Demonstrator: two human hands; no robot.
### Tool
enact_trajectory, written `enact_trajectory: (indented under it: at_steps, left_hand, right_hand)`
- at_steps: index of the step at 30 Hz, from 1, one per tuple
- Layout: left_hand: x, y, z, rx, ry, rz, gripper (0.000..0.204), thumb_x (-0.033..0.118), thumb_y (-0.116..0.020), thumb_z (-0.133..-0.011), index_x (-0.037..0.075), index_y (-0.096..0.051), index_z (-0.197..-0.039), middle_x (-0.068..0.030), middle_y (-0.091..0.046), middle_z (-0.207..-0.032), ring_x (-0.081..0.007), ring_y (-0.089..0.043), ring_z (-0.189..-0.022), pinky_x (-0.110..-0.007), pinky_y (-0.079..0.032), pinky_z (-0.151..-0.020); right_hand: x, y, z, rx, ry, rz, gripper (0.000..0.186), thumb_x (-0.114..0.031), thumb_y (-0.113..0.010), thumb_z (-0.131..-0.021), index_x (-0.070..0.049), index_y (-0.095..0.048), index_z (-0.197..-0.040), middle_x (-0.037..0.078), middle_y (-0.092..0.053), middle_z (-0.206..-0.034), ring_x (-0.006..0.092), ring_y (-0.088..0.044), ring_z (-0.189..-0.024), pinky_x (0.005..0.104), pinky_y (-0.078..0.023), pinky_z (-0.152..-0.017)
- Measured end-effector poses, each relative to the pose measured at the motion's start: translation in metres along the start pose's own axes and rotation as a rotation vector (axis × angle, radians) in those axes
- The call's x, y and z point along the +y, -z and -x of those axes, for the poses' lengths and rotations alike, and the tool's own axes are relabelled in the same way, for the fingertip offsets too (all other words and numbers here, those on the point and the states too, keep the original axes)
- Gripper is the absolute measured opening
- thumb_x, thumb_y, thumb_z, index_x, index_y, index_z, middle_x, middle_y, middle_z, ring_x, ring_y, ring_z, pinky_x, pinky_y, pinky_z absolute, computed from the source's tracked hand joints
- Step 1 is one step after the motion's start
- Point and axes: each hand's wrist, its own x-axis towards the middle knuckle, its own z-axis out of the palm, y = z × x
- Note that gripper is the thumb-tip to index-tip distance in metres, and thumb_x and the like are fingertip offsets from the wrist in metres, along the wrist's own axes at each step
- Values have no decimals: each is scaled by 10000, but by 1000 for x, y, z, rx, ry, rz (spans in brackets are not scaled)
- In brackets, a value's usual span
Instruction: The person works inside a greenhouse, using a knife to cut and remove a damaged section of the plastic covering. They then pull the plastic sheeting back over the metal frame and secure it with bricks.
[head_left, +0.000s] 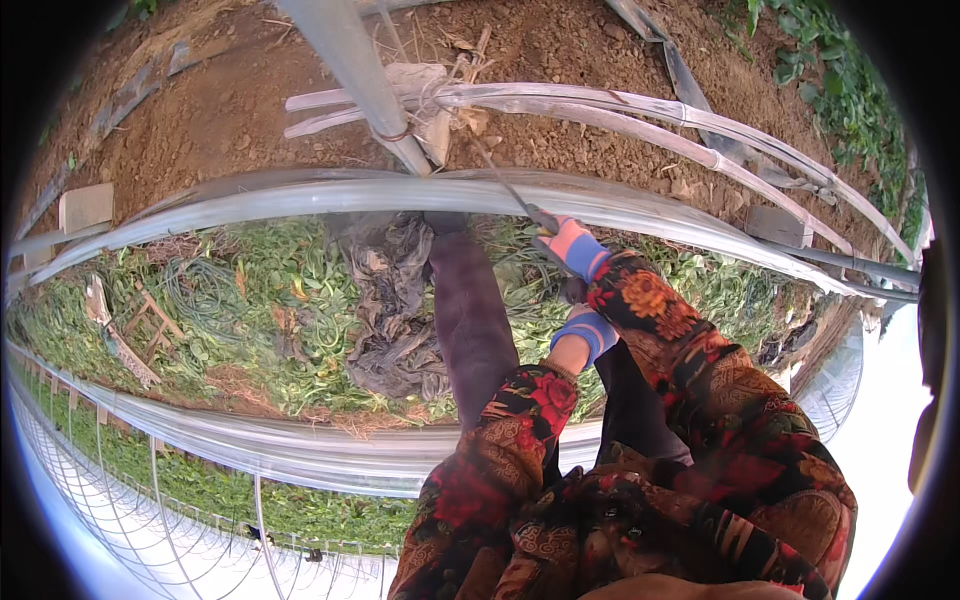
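My right hand [560, 236], in a blue, pink and grey work glove, is closed round a thin, dark, rod-like tool [503, 180]. The tool slants up and away to the left, over the rolled clear plastic sheeting [300, 195], toward the soil by the post. Its far end is hard to make out. My left hand [588, 325], in a similar glove, is low beside my legs, just behind the right wrist. Its fingers are mostly hidden, so I cannot tell what it holds. Both arms wear dark flowered sleeves.
A grey post [365, 80] stands in the brown soil, with pale bamboo poles [600, 100] tied near its foot. Bricks [87, 208] weigh down the edge. Crumpled dark plastic film [395, 320] lies on leafy greens, near a coiled green hose [205, 290] and a small wooden frame [153, 325].
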Motion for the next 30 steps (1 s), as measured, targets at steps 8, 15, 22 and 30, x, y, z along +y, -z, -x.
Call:
enact_trajectory:
  at_steps: [8, 15, 22, 30]
  left_hand:
    - [19, 64, -1, -147, 232, 110, 381, 327, -385, -819, 121, -535, -1102, -110, -542, -1127, -275, -521, -1033, -415, -384, -880]
    - [30, 99, 10, -93, 271, 278, 313, 268, -420, -808, 86, -606, -982, -140, -591, -1004, -283, -562, -957, -379, -455, -798]
    - [23, 103, 10, -103, 244, 329, 268, 230, -450, -795, 83, -623, -938, -162, -589, -999, -271, -580, -921, -381, -472, -749]
    - [30, 116, 11, -105, 259, 307, 266, 228, -450, -799, 84, -612, -953, -159, -587, -1001, -271, -581, -911, -378, -472, -744]
  right_hand:
    - [-9, 24, 16, 42, 157, 517, 572, -338, -543, -759, -234, -346, -1285, 153, -578, -1016, 292, -557, -937, 388, -432, -824]
    - [34, 52, 104, 358, 363, 642, 462, -237, -593, -685, -119, -480, -1117, 135, -560, -905, 323, -571, -774, 393, -463, -652]
    - [7, 53, 130, 390, 787, 654, 390, -184, -641, -581, -125, -584, -962, 131, -537, -920, 314, -566, -754, 389, -467, -572]
    - [-188, -6, 36, 317, 820, 696, 415, -115, -518, -708, -128, -485, -1121, 118, -507, -828, 254, -547, -707, 352, -450, -606]
